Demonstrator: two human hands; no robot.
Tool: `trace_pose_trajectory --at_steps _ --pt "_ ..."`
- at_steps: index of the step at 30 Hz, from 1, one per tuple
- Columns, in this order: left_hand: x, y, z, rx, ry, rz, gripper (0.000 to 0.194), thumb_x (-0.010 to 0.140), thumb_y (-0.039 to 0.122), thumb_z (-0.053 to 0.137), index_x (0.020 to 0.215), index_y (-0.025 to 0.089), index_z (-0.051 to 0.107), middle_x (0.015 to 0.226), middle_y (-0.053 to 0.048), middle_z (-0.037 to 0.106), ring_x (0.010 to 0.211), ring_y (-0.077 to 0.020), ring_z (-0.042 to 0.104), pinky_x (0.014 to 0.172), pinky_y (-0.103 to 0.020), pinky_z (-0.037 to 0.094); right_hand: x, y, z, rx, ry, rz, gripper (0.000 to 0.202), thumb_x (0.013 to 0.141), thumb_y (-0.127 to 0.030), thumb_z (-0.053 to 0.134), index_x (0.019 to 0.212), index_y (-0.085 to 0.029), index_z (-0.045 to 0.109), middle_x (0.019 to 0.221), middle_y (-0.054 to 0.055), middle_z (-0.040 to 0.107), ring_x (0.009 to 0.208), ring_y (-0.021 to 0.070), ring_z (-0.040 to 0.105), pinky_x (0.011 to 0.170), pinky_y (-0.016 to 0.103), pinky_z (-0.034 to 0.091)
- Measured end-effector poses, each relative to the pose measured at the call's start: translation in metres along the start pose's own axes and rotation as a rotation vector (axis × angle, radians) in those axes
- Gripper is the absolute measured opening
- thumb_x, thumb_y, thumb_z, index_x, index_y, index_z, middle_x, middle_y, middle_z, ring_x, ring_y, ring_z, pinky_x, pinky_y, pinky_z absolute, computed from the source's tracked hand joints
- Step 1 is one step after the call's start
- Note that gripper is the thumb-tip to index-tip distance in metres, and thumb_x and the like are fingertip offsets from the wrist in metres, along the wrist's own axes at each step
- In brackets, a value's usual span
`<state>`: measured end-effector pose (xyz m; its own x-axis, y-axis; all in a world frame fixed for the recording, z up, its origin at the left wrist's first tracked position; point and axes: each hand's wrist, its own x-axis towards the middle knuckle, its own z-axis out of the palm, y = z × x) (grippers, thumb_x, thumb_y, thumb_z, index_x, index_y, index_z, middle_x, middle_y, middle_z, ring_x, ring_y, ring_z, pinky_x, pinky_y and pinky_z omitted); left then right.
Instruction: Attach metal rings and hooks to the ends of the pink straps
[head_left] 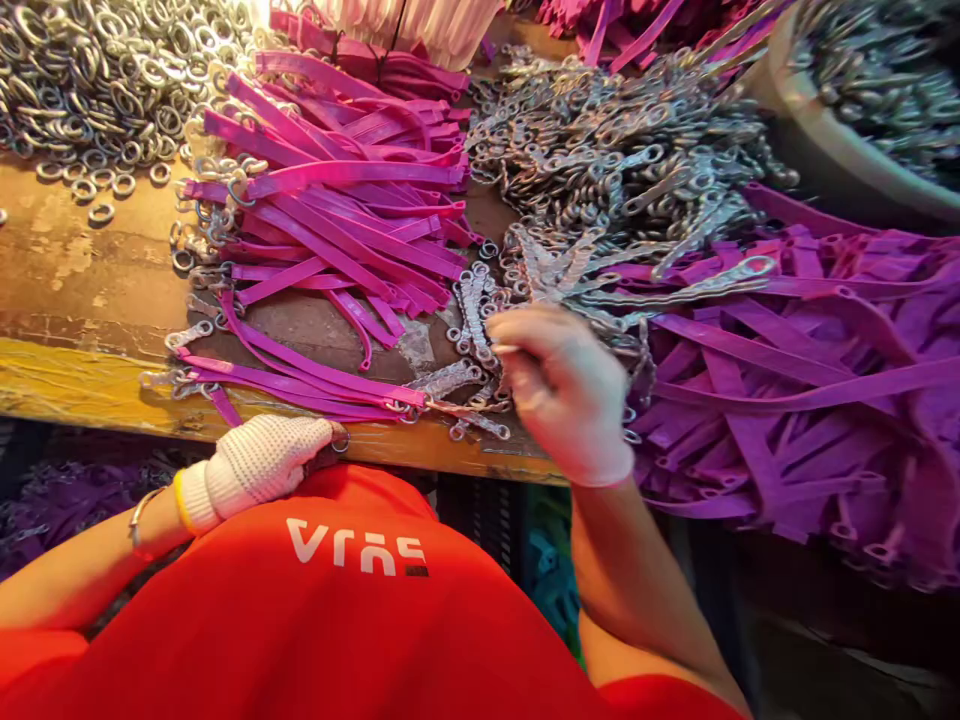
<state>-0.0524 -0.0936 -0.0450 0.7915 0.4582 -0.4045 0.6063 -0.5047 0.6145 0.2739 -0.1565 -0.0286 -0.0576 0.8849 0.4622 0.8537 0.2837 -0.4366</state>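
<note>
My left hand (262, 460), in a white dotted work glove, rests at the table's front edge against the red shirt. Its fingers are closed on a metal ring (340, 441) that pokes out past the fingertips; a dark piece beside the ring is mostly hidden. My right hand (566, 395), gloved too and a little blurred, hovers over small flat metal links (472, 310). Its fingers are curled together, and whatever they hold is hidden. Between the hands lie pink straps (315, 385) with rings and links at their ends.
Loose metal rings (97, 90) are heaped at the back left. A larger bundle of pink straps (352, 190) covers the middle. Metal links (600, 140) form a pile at back right, beside a bucket (832, 140) of more metal pieces. Purple straps (810, 390) are heaped on the right.
</note>
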Motion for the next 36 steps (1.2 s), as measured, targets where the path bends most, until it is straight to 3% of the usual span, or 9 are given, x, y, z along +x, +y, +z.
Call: trace_pose_trajectory --at_steps 4,9,13,16,20,26,29,32,36 --pt "0.002 0.014 0.010 0.426 -0.145 0.005 0.041 0.096 0.017 0.041 0.132 0.021 0.060 0.108 -0.015 0.074 0.087 -0.0354 0.074 0.066 -0.045 0.058 -0.006 -0.048 0.046 0.209 -0.221 -0.064 0.022 0.102 -0.017 0.045 0.115 -0.023 0.061 0.104 0.006 0.070 0.096 0.0176 0.066 0.084 0.032 0.051" --pt "0.003 0.028 0.018 0.465 -0.115 -0.074 0.033 0.096 0.013 0.036 0.110 0.015 0.065 0.095 -0.017 0.073 0.081 -0.0363 0.073 0.065 -0.047 0.055 -0.015 -0.073 0.076 -0.018 -0.292 -0.122 0.022 0.104 -0.022 0.044 0.115 -0.017 0.062 0.099 0.009 0.070 0.087 0.0207 0.063 0.076 0.034 0.045" --pt "0.001 0.013 0.008 0.170 0.038 -0.072 0.016 0.092 0.013 0.045 0.099 0.015 0.059 0.091 -0.012 0.071 0.081 -0.0253 0.068 0.072 -0.036 0.052 -0.016 -0.082 0.066 -0.015 -0.361 -0.130 0.025 0.101 -0.030 0.051 0.119 -0.015 0.060 0.103 0.010 0.069 0.090 0.0234 0.060 0.078 0.035 0.042" --pt "0.000 0.010 -0.001 -0.226 0.132 -0.029 0.009 0.096 0.023 0.046 0.091 0.018 0.052 0.082 -0.002 0.064 0.069 -0.0142 0.059 0.065 -0.025 0.048 -0.017 -0.089 0.061 0.058 -0.410 -0.097 0.031 0.100 -0.039 0.054 0.120 -0.016 0.059 0.105 0.010 0.069 0.093 0.0245 0.060 0.081 0.035 0.043" --pt "0.006 0.026 -0.005 -0.746 0.112 -0.018 0.032 0.101 0.046 0.045 0.084 0.019 0.047 0.063 0.006 0.051 0.050 -0.0077 0.045 0.051 -0.020 0.039 -0.016 -0.093 0.065 0.094 -0.331 -0.029 0.022 0.103 -0.032 0.049 0.114 -0.018 0.062 0.100 0.008 0.069 0.091 0.0214 0.061 0.080 0.033 0.042" --pt "0.029 0.049 -0.005 -1.201 0.132 -0.118 0.035 0.095 0.048 0.056 0.080 0.020 0.044 0.057 0.007 0.043 0.042 -0.0058 0.037 0.039 -0.018 0.026 -0.008 -0.088 0.060 -0.160 -0.216 -0.044 0.029 0.099 -0.029 0.044 0.084 -0.019 0.066 0.071 0.006 0.063 0.068 0.0208 0.055 0.067 0.034 0.037" --pt "0.046 0.054 -0.010 -1.318 0.112 -0.159 0.033 0.095 0.047 0.055 0.080 0.020 0.044 0.056 0.008 0.039 0.040 -0.0060 0.034 0.038 -0.018 0.025 -0.005 -0.080 0.057 -0.206 -0.177 -0.033 0.033 0.100 -0.033 0.041 0.088 -0.018 0.067 0.073 0.007 0.065 0.068 0.0205 0.056 0.064 0.034 0.037" --pt "0.070 0.053 -0.024 -1.082 0.153 -0.072 0.029 0.097 0.044 0.048 0.081 0.020 0.046 0.059 0.006 0.043 0.042 -0.0079 0.038 0.041 -0.020 0.031 -0.003 -0.064 0.053 -0.134 -0.162 0.112 0.036 0.104 -0.033 0.038 0.092 -0.018 0.068 0.079 0.007 0.071 0.073 0.0187 0.062 0.068 0.031 0.041" --pt "0.111 0.046 -0.053 -0.133 0.378 0.055 0.020 0.096 0.022 0.046 0.099 0.015 0.064 0.097 -0.010 0.067 0.079 -0.0181 0.064 0.071 -0.029 0.049 -0.004 -0.038 0.043 -0.042 -0.006 0.328 0.032 0.104 -0.036 0.043 0.106 -0.018 0.070 0.095 0.008 0.076 0.085 0.0200 0.069 0.077 0.031 0.049"
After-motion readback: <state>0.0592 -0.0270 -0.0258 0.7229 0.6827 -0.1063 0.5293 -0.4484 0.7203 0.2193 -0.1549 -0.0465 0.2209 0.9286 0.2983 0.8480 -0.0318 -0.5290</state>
